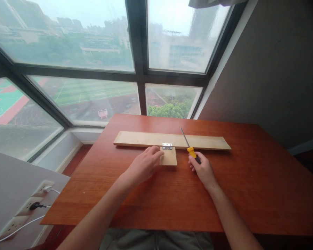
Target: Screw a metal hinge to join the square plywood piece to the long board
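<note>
My left hand [143,162] is at the left edge of a small square wooden board [169,158], its fingers curled against that edge, one fingertip lying over the top. A silver metal hinge [167,146] with screws in it joins this board to the near edge of a long, narrow wooden board [146,138]. In my right hand [202,168] is a screwdriver [191,151] with a yellow and black handle. Its shaft points up and away over the long board, and the tip is apart from the hinge.
Both boards lie on a reddish-brown wooden table [135,208]. Large windows [88,93] stand beyond its far and left sides, with a grey wall [263,69] at the right. Wall sockets [28,205] with plugged-in cables are at the lower left, by the table's edge.
</note>
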`<state>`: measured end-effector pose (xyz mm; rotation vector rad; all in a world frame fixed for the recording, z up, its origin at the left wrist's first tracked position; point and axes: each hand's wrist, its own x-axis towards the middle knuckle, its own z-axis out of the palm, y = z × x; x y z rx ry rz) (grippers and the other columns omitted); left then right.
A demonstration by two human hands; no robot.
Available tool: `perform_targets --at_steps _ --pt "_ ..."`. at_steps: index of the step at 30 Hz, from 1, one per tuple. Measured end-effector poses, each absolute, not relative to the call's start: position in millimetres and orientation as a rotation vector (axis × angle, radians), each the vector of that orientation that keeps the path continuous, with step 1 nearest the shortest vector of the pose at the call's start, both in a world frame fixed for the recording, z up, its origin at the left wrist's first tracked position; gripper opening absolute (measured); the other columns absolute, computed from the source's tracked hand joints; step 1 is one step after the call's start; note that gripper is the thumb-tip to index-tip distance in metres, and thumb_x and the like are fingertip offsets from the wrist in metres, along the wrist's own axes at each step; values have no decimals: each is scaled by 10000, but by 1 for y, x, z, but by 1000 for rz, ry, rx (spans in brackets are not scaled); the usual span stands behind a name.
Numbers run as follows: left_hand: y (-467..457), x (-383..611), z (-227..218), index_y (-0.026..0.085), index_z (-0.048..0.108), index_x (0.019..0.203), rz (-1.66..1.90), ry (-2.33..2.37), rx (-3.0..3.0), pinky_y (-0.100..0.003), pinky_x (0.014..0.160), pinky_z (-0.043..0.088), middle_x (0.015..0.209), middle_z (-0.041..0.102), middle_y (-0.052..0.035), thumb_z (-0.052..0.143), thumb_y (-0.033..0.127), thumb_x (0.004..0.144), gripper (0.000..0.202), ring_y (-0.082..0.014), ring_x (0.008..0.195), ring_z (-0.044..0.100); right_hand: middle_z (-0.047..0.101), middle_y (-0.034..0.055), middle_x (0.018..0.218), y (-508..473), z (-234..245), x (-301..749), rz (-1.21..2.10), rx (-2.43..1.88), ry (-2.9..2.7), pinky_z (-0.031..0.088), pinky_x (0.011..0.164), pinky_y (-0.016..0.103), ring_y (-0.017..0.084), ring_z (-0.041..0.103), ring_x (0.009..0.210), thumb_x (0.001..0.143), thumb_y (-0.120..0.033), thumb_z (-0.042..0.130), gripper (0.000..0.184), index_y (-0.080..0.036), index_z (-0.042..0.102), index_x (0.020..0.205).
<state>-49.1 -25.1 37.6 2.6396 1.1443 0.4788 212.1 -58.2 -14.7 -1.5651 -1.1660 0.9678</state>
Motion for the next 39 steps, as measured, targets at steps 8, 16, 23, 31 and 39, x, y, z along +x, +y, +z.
perform_targets --at_steps 8,16,23,31,39 --pt "-2 -64 44 220 595 1150 566 1592 2677 -465 926 453 1212 596 -124 543 173 861 297 -303 1091 562 615 10 721 -59 -14 213 1022 -1469 -1116 418 460 256 148 544 577 823 -577 598 423 -193 619 999" --pt "31 -67 25 221 628 1158 563 1647 2682 -495 1006 380 1290 578 -138 480 315 942 278 -307 1165 521 625 30 772 -60 -18 214 1017 -1439 -1107 412 479 263 154 535 610 842 -542 589 411 -180 615 1035" --pt "40 -58 14 250 639 1156 626 1612 2646 -476 1019 362 1228 596 -112 425 357 969 303 -284 1167 493 688 58 932 -56 -21 219 725 -1578 -1146 480 735 337 223 613 816 797 -500 635 395 -193 656 1044" --pt "55 -17 12 243 642 1089 623 1637 2667 -450 990 354 1137 612 -106 426 365 975 273 -273 1100 494 713 80 984 -41 -30 240 578 -1678 -1105 477 771 348 246 636 871 770 -518 637 423 -187 683 1030" --pt "68 42 4 224 646 1066 623 1691 2595 -485 1011 319 1191 596 -140 444 369 968 268 -306 1157 479 723 101 905 -17 -35 273 431 -1789 -1057 471 709 347 256 639 813 723 -578 628 498 -166 700 992"
